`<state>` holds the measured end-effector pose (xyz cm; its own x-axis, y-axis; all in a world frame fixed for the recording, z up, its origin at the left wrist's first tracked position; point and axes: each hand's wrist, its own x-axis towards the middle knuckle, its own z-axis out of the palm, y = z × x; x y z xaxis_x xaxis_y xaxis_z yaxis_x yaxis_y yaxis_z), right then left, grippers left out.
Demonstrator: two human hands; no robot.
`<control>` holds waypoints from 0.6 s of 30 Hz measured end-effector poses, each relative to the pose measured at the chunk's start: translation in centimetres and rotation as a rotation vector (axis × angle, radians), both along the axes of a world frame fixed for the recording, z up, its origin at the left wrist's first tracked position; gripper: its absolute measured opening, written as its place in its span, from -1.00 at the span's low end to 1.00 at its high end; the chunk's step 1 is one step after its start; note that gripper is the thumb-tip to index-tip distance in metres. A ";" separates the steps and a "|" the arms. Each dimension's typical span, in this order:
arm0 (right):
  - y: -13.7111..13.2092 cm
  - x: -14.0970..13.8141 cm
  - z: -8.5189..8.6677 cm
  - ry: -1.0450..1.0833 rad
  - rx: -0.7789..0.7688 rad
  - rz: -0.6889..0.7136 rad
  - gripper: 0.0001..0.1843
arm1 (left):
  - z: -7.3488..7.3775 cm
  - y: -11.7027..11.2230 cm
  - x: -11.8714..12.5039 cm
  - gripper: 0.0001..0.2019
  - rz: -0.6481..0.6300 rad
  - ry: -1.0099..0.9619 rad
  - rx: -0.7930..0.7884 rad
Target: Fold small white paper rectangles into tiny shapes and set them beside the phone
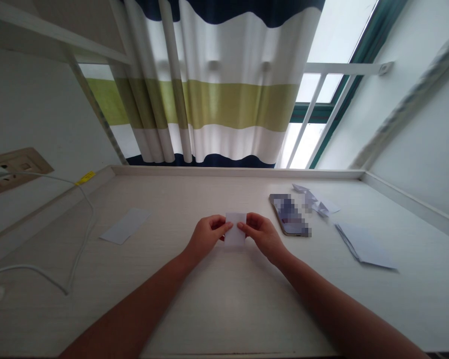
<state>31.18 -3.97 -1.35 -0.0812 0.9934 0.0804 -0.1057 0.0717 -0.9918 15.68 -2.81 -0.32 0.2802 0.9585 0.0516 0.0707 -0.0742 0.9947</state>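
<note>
Pinching a small white paper rectangle between my two hands

My forearms are reaching forward over the white desk point(209, 311), with my left hand point(207, 237) and right hand point(264, 237) closing on opposite side edges of the small white paper rectangle point(235, 230), fingers clamped on it. Just right of the rectangle, a phone point(289, 214) is lying with its screen blurred; further right are crumpled paper scraps point(310, 198) and a folded white paper point(364, 247). Left of it are a white paper strip point(126, 226) and a white cable point(93, 219).
</note>
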 end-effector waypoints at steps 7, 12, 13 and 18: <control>0.0 0.1 0.2 -0.025 0.016 -0.020 -0.73 | 0.0 0.0 0.0 -0.83 -0.007 0.008 -0.022; 0.0 0.1 0.2 -0.020 0.014 -0.011 -0.72 | 0.1 -0.1 0.0 -0.83 0.001 0.000 -0.032; 0.0 0.1 0.2 -0.016 0.013 -0.009 -0.72 | 0.1 -0.1 0.0 -0.82 0.001 -0.002 -0.035; -0.1 0.1 0.3 0.012 0.002 -0.005 -0.73 | 0.0 0.0 0.0 -0.82 -0.001 -0.011 -0.048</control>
